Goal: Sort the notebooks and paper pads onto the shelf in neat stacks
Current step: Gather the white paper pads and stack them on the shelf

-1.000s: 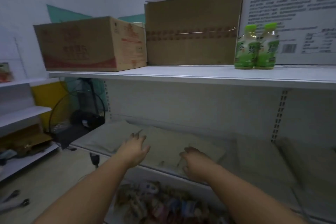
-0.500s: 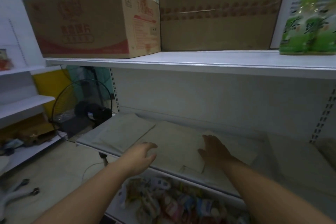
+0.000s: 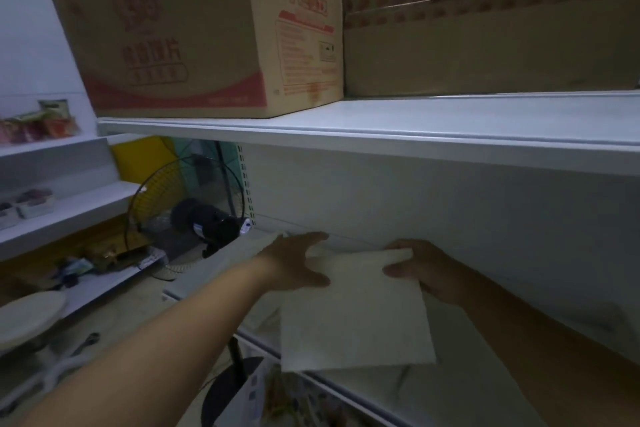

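A pale, plain paper pad (image 3: 356,315) is lifted above the lower shelf (image 3: 485,388), tilted with its near edge hanging past the shelf front. My left hand (image 3: 294,263) grips its far left corner, thumb on top. My right hand (image 3: 420,270) holds its far right corner, thumb on the cover and fingers behind. Another pale pad (image 3: 258,243) lies flat on the shelf to the left, partly hidden by my left hand. The light is dim and the pads' covers show no detail.
The white upper shelf (image 3: 381,132) hangs close above, carrying a printed cardboard box (image 3: 194,35) and a plain brown box (image 3: 485,21). A floor fan (image 3: 180,208) stands left of the shelf. Side shelves (image 3: 65,215) hold small goods. Packaged items (image 3: 294,402) lie below.
Both hands went from resting on the pads on the shelf to gripping one pad and lifting it up toward me. The view has moved closer and leftward; the green bottles left the frame.
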A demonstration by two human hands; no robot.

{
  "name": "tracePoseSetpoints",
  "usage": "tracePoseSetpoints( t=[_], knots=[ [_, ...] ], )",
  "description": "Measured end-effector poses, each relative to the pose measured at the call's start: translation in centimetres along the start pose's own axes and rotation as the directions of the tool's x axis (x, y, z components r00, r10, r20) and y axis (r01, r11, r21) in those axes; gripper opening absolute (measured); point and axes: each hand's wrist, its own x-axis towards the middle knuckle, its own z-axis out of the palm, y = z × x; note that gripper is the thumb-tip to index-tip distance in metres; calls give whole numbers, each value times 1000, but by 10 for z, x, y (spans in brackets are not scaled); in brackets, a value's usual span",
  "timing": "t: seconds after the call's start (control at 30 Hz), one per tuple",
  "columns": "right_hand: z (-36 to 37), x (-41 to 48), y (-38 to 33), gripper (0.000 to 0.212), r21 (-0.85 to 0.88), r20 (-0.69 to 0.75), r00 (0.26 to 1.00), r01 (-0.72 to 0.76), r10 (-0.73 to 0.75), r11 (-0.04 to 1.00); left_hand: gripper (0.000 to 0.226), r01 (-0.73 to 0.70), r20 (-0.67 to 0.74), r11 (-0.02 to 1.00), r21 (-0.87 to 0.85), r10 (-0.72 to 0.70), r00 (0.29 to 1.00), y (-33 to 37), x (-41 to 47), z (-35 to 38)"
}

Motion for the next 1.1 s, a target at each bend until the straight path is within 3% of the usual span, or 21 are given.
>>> tracePoseSetpoints(
  t=[0.1, 0.23, 0.37, 0.4, 0.43, 0.5, 0.53, 0.6, 0.7, 0.77, 0.8, 0.87, 0.93, 1.03, 1.1],
  knots=[
    [36, 23, -19, 30, -62, 61, 996, 69, -66, 996, 78, 180, 247, 984, 1, -175, 953, -35, -4, -15],
    [83, 60, -29, 20, -177, 11, 994, 105, -104, 979, 48, 303, 417, 841, -448, -103, 903, -90, -23, -23],
    [114, 100, -19, 9, -23, -92, 995, 24, -26, 999, 39, 253, 324, 719, -647, -41, 945, -142, -30, -26],
    [117, 112, -11, 15, -95, -128, 992, -1, -11, 995, 39, 245, 282, 675, -696, -57, 958, -157, -31, -27],
    [118, 122, -2, 19, -284, -157, 988, -54, 10, 957, 39, 243, 241, 621, -745, -90, 966, -174, -32, -27],
    [124, 133, 17, 43, -645, -188, 978, -192, 90, 740, 41, 235, 179, 534, -812, -155, 972, -208, -33, -28],
    [127, 135, 26, 62, -727, -200, 970, -239, 134, 644, 42, 225, 158, 506, -833, -172, 972, -222, -33, -30],
    [134, 137, 33, 85, -782, -196, 971, -240, 139, 575, 40, 195, 123, 450, -872, -183, 975, -249, -30, -30],
    [142, 141, 28, 87, -802, -238, 971, -210, 23, 559, 39, 141, 73, 361, -922, -197, 978, -278, -20, -30],
    [147, 148, 22, 78, -759, -332, 942, -241, -41, 604, 49, 94, 34, 323, -942, -184, 982, -292, -13, -29],
    [149, 150, 17, 65, -690, -371, 928, -249, -38, 679, 55, 69, 11, 292, -954, -196, 980, -299, -8, -28],
    [151, 148, 6, 36, -426, -378, 925, -206, 34, 881, 56, 10, -39, 196, -980, -241, 970, -312, 0, -28],
    [150, 140, -4, 21, -117, -309, 946, -141, 99, 983, 52, -36, -66, 127, -991, -241, 968, -323, 7, -31],
    [148, 128, -19, 17, 190, -341, 938, -1, 67, 982, 48, -32, -56, 141, -990, -169, 984, -322, 14, -38],
    [152, 124, -28, 16, 282, -358, 932, 60, 47, 958, 52, -3, -20, 164, -986, -105, 994, -308, 19, -39]
  ],
)
